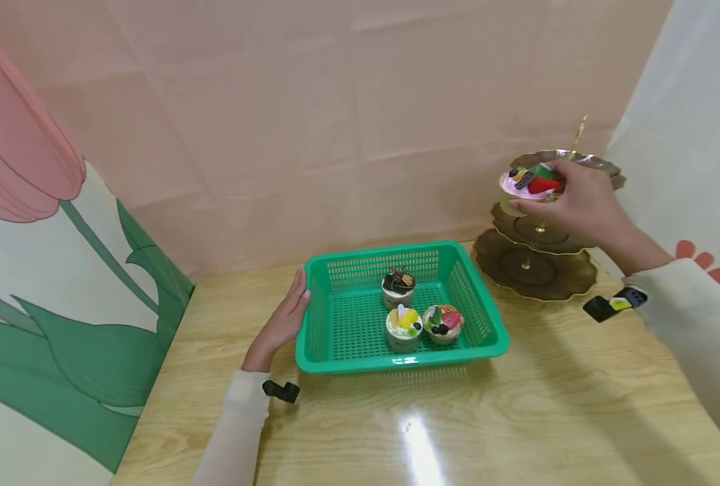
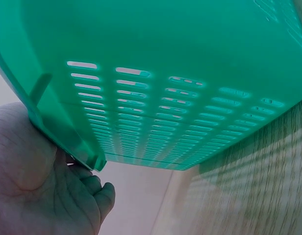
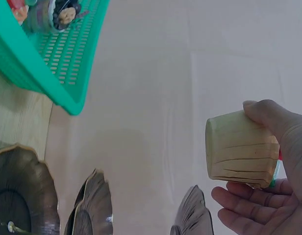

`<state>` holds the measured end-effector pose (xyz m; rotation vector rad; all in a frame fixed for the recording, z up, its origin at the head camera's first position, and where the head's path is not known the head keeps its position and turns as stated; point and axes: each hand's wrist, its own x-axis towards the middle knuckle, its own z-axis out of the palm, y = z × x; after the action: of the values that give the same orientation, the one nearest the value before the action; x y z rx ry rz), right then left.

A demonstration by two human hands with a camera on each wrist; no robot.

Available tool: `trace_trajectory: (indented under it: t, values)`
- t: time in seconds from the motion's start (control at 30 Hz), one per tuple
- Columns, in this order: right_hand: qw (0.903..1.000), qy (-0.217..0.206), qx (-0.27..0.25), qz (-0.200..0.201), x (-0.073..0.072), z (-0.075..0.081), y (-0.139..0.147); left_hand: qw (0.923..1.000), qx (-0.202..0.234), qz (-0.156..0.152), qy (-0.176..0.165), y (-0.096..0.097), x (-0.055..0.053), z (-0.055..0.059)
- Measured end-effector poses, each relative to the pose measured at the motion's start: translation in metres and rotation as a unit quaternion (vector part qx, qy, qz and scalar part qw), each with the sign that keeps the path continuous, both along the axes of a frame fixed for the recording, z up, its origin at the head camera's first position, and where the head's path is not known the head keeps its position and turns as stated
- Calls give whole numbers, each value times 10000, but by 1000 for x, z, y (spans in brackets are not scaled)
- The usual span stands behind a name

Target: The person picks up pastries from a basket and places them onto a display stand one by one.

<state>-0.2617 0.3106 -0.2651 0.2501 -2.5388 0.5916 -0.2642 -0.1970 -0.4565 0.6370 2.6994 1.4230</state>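
My right hand [image 1: 590, 202] pinches a cupcake [image 1: 532, 185] topped with pink cream and fruit pieces, in front of the upper tiers of a brown tiered stand [image 1: 487, 260]. In the right wrist view, thumb and fingers hold the pale, ridged cup [image 3: 241, 152] from either side. My left hand [image 1: 287, 314] rests along the left outer side of a green plastic basket [image 1: 402, 362], touching its rim, fingers fairly straight in the head view. Inside the basket sit a chocolate-topped cupcake [image 1: 399, 287], a yellow-fruit cupcake [image 1: 403, 331] and a strawberry-topped cupcake [image 1: 443, 324].
The basket and stand are on a light wooden table [image 1: 347, 432], the stand just right of the basket. A pink cloth backdrop [image 1: 274, 121] hangs behind. The stand's thin gold handle [image 1: 579, 131] sticks up behind the right hand.
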Motion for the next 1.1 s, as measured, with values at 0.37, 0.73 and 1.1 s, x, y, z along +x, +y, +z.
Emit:
trace_trajectory:
  t: [0.37,0.73,1.1]
  values:
    - [9975,-476,-351,-377,-12,14,16,9999,108,-74,-96,2,0,5]
    - [9964,-526,-332,-573,-21,18,27,9999,84,6,70,3,-6,-3]
    - [9931,-749,-299,-857,-28,24,36,10000,18,0,15,3,-3,1]
